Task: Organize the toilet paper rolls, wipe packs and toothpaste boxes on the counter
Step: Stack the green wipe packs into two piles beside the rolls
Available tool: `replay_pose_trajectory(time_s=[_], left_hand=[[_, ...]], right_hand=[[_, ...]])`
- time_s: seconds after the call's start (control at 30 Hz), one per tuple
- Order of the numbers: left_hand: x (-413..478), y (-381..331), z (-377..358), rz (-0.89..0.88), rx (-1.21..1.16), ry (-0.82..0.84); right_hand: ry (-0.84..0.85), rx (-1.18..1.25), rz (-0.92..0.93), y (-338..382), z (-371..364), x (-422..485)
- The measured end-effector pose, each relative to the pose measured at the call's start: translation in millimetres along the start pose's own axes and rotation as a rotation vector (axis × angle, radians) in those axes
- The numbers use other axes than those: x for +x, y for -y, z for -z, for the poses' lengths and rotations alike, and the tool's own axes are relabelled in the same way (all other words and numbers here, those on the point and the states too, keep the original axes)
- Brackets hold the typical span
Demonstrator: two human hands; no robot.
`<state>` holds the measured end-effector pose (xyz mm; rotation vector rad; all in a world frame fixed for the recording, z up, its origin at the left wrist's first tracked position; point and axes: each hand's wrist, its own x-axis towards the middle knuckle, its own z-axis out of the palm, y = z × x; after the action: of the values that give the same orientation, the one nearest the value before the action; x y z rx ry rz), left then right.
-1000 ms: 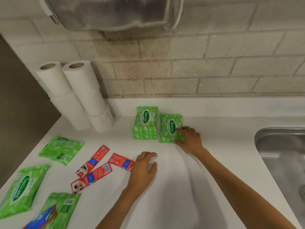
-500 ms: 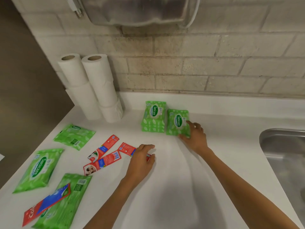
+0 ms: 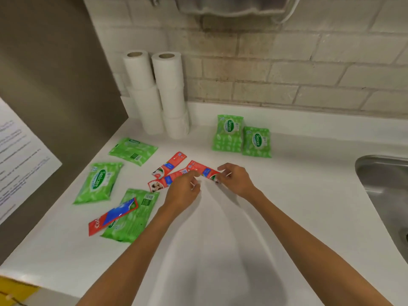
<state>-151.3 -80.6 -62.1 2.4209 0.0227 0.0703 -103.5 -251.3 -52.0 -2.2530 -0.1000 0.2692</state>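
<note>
- The left hand (image 3: pixel 183 191) reaches forward with a bent wrist. Its fingers curl down onto the near left part of a red toothpaste box (image 3: pixel 204 171), with the thumb tucked beneath them.
- The right hand (image 3: pixel 237 181) comes in from the other side and pinches the right end of the same box between thumb and fingertips. The box lies flat on the white table (image 3: pixel 287 195), between the two hands.
- Half a second ago the right hand rested on the right wipe pack (image 3: pixel 257 141). It has now let go of that pack and pulled back to the box, which the left hand was already touching.
- That pack lies just beside the wipe pack stack (image 3: pixel 228 133), beyond the hands and apart from them.
- Two other boxes (image 3: pixel 170 165) lie just left of the left hand, and one passes under its fingers.
- Farther left are two loose packs (image 3: pixel 98 183) and a third pack (image 3: pixel 130 217) with a fourth box (image 3: pixel 112 217) lying across it.
- The toilet paper rolls (image 3: pixel 172 93) stand in two stacks beyond the left hand, against the wall.
</note>
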Motion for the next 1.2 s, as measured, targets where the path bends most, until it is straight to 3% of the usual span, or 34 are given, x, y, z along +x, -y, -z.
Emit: replay_pose_trajectory(time_s=[0.23,0.57,0.9,1.2], left_hand=[[-21,47,57,0.106,0.141,-0.050],[-65,118,105,0.366,0.313,0.023],[-69,126,105,0.317,0.316,0.125],[-67,124,93,0.203,0.040,0.111]], right_hand=[[0.133,0.013,0.038,58,-67,-20],[0.247,0.220,-0.206,99,-145,-41],[0.231,0.515,-0.534,122,-159,-47],[0.086,0.660,-0.507,113,-152,-53]])
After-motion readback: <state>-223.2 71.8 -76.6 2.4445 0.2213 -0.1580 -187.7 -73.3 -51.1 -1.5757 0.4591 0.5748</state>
